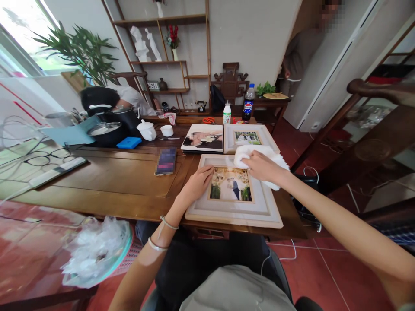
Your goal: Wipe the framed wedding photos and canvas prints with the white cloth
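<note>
A light wooden picture frame (262,211) with a wedding photo (231,185) in it lies flat near the table's front edge. My left hand (198,183) rests on its left side, fingers stretched out and nothing held. Bunched in my right hand (261,166) is a white cloth (248,153), pressed at the frame's upper right corner. Part of the cloth hangs past the right side. Behind lies a second picture frame (229,136), its lower edge partly covered by the cloth. A photo album (202,138) sits to its left.
On the wooden table (129,177) are a phone (166,161), a white teapot (147,129), a blue box (129,143), a cola bottle (248,103), a white bottle (227,114) and orange scissors (209,121). A bagged bin (100,250) stands below left. One person (301,52) stands behind right.
</note>
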Demonstrator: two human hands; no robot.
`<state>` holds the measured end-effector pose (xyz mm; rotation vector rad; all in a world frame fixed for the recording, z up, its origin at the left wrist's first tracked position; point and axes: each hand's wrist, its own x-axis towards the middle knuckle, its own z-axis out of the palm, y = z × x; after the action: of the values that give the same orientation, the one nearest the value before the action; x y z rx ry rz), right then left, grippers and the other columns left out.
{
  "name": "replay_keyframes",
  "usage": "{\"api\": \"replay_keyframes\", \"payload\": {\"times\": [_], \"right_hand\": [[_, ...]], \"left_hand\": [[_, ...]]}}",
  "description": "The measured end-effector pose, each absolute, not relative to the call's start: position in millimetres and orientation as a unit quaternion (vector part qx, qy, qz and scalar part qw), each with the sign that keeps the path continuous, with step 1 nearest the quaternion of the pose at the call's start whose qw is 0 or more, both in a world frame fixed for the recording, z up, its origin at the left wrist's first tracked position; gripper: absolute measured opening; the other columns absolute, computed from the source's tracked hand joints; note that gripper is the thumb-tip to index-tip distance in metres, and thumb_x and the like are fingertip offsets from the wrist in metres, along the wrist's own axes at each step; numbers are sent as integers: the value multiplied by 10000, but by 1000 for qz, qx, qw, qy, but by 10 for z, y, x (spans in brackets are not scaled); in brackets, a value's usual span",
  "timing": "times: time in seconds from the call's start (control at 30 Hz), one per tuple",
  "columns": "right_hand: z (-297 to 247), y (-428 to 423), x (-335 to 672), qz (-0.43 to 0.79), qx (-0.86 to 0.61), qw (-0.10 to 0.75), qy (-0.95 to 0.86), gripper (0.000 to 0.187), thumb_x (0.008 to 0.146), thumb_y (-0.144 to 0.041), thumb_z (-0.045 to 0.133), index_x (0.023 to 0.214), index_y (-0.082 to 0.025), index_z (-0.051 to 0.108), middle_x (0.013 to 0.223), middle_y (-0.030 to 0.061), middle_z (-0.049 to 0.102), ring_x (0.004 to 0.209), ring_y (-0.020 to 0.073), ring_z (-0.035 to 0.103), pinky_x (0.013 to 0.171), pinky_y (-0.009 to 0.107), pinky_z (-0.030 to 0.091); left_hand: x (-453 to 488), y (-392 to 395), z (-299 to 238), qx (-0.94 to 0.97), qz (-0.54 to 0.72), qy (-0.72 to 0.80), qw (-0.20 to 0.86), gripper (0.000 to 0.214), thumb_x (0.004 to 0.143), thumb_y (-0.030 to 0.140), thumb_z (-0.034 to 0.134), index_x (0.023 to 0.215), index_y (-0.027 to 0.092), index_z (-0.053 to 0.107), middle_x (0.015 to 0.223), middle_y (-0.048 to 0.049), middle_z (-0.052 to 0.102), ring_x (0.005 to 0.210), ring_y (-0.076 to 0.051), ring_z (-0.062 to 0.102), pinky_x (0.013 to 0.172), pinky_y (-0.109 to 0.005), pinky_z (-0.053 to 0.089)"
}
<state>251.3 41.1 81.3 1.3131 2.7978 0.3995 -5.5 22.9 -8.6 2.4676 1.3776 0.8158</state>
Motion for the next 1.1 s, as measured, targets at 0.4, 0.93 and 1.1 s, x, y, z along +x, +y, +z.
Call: {"api": "replay_keyframes", "payload": {"times": [0.4, 0.93, 1.1], "right_hand": [[825, -823, 2185, 26, 384, 16, 923, 323, 702, -63, 483, 936, -201, 659, 789, 76, 643, 764, 245, 599, 662, 323, 430], [824, 309, 2803, 166, 423, -120, 883, 572, 686, 97, 391, 1176, -164, 528, 1443, 125, 382, 1344, 319, 292, 1005, 499, 360], [465, 480, 2683, 121, 415, -52, 900, 556, 691, 33, 465, 1192, -188, 558, 1394, 96, 465, 1307, 368, 335, 994, 598, 308]], "left_hand": [[-49, 241, -128, 833, 280, 469, 92, 389, 933, 216, 369, 1292, 180, 514, 1365, -97, 508, 1280, -210, 454, 1057, -396, 401], [-48, 232, -109, 836, 273, 468, 92, 391, 939, 214, 357, 1298, 163, 502, 1366, -108, 502, 1286, -210, 444, 1057, -385, 401], [-37, 226, -95, 837, 265, 472, 88, 389, 942, 214, 352, 1285, 130, 513, 1357, -120, 509, 1279, -214, 449, 1059, -388, 399]]}}
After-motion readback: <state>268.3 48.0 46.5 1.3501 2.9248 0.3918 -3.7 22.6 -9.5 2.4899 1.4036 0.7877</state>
